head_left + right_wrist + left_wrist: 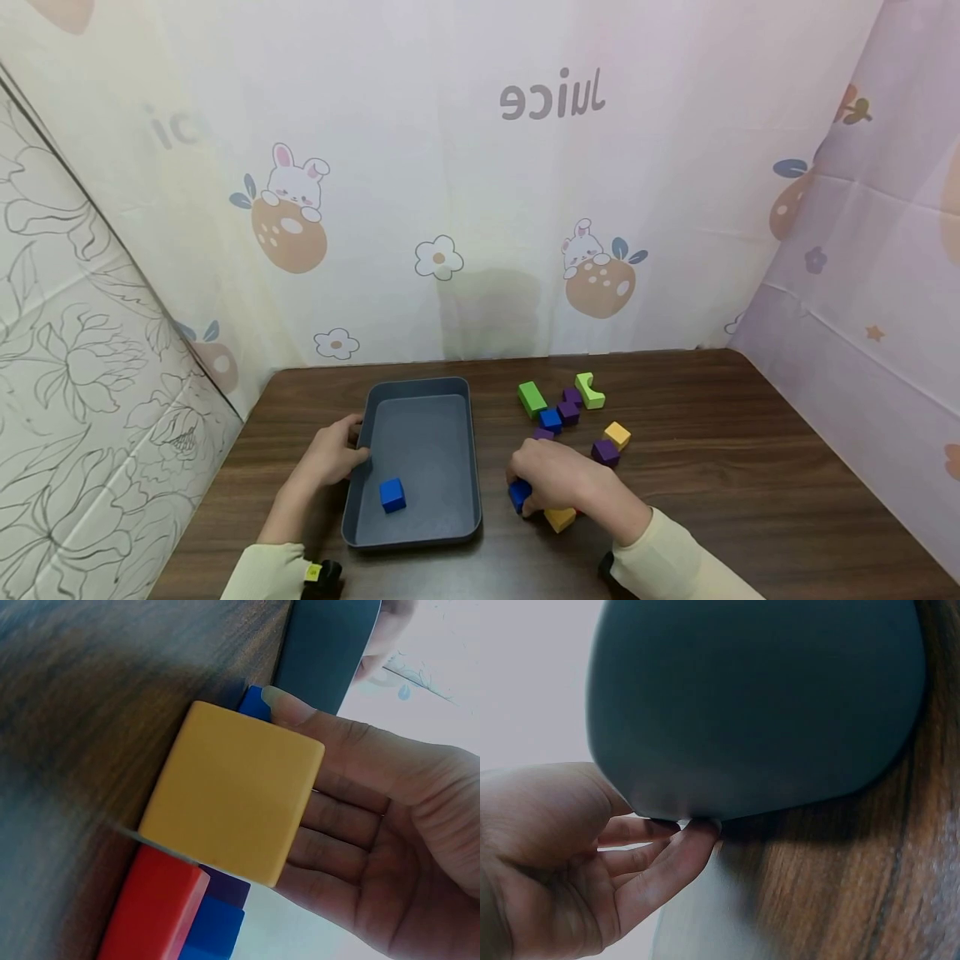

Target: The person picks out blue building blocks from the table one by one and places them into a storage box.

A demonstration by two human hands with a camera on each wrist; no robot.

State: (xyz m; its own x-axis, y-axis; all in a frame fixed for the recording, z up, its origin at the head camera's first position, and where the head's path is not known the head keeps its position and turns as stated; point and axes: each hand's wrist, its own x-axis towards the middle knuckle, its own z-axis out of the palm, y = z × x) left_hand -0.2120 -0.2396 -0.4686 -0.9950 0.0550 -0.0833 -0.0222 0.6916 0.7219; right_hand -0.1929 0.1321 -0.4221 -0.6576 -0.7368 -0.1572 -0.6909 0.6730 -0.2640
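A dark brown wood-grained table (735, 450) stands here, and a pale, faintly creased curtain (420, 100) hangs along its far edge. Above the right half of that edge I read "Juice" (552, 94) – backwards. A printed white rabbit (294, 185) leans on an orange fruit (291, 243) near the far left corner; a second rabbit (583, 250) does likewise toward the right. Between them sits an outlined flower (438, 257), with a soft grey shadow (489, 317) by it. Beside the left edge is white cloth (67, 275) with line-drawn blooms – beside the right, lilac-tinted cloth (840, 283) bearing a small star (874, 333).
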